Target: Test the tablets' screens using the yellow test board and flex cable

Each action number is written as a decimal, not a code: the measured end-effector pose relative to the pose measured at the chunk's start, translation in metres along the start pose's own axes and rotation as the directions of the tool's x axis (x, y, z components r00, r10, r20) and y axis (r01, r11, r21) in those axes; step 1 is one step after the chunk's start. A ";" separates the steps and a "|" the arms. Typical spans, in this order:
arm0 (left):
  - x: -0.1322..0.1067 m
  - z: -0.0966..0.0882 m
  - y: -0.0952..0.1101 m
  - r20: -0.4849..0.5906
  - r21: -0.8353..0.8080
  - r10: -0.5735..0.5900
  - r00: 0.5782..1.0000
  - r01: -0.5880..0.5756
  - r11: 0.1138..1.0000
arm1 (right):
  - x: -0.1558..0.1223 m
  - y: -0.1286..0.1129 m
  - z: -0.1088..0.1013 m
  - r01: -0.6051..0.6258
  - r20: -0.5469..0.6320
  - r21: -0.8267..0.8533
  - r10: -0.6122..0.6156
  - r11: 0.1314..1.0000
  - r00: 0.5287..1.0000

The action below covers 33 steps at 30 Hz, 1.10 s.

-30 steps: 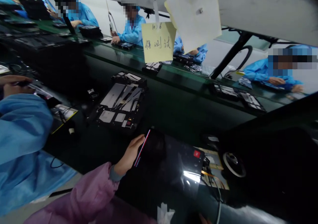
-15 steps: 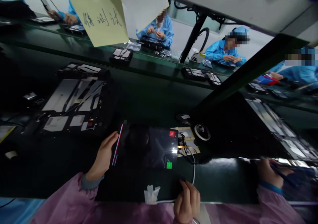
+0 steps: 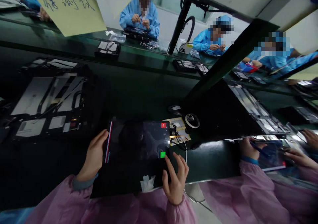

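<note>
"Where's the screen (image 3: 139, 141), and what is your grip doing?"

"Right in front of me, between my two hands, on the near side of the tabletop (image 3: 139, 91). My left grip (image 3: 90, 161) lies along its left edge, fingers close together; the thumb is hidden, so I can't tell whether I'm pinching it. My right grip (image 3: 175, 177) is spread, index fingertip at the corner of the green square (image 3: 162, 154). Whether it touches, I can't tell."

"Count things for me."

"One screen, with two squares on it: that green one low on the right, and a red square (image 3: 163, 125) above. One tape scrap (image 3: 147, 183) just below the screen. Past its right edge, one board (image 3: 177, 122) with an orange ribbon (image 3: 178, 136), one white cable (image 3: 186, 156) and one white ring (image 3: 192, 120)."

"Any room?"

"Mostly beyond the far edge, where dark tabletop stretches away. My body is close at the near edge. A stack (image 3: 53, 101) stands off to the left, another to the right, and a co-worker's hand (image 3: 249, 149) is well apart on my right."
</note>
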<state>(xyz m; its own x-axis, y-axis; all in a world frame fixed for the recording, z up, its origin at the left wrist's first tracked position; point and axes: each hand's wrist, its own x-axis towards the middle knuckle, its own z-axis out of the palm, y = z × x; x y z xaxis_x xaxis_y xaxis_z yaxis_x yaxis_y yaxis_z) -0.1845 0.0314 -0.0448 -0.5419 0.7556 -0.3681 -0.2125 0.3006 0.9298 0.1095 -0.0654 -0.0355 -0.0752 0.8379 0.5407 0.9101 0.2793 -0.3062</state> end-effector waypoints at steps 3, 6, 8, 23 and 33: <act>-0.001 0.004 0.002 0.001 -0.034 -0.039 0.999 0.039 0.999 | -0.003 -0.003 -0.001 -0.011 -0.044 0.022 0.012 1.000 0.999; -0.004 0.008 0.006 -0.006 -0.079 -0.060 0.998 0.059 0.995 | -0.003 -0.010 -0.002 -0.001 -0.008 0.053 0.002 0.999 1.000; -0.005 0.011 0.009 0.004 -0.109 -0.072 0.997 0.072 0.991 | -0.001 -0.016 -0.001 0.023 0.037 0.079 -0.026 0.997 0.999; -0.005 0.016 0.013 0.077 -0.212 -0.077 0.994 0.092 0.973 | 0.059 -0.054 0.019 0.074 0.133 0.053 -0.080 0.996 0.988; -0.006 0.015 0.015 0.065 -0.187 -0.070 0.995 0.081 0.979 | 0.050 -0.041 0.008 0.017 0.054 0.141 -0.024 0.990 0.998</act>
<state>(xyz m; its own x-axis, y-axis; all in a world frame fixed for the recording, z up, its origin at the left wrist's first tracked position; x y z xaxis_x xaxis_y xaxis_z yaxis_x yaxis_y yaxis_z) -0.1717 0.0399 -0.0289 -0.4714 0.7691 -0.4316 -0.4038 0.2468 0.8809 0.0654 -0.0314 -0.0021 -0.1193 0.8549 0.5050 0.8424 0.3564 -0.4043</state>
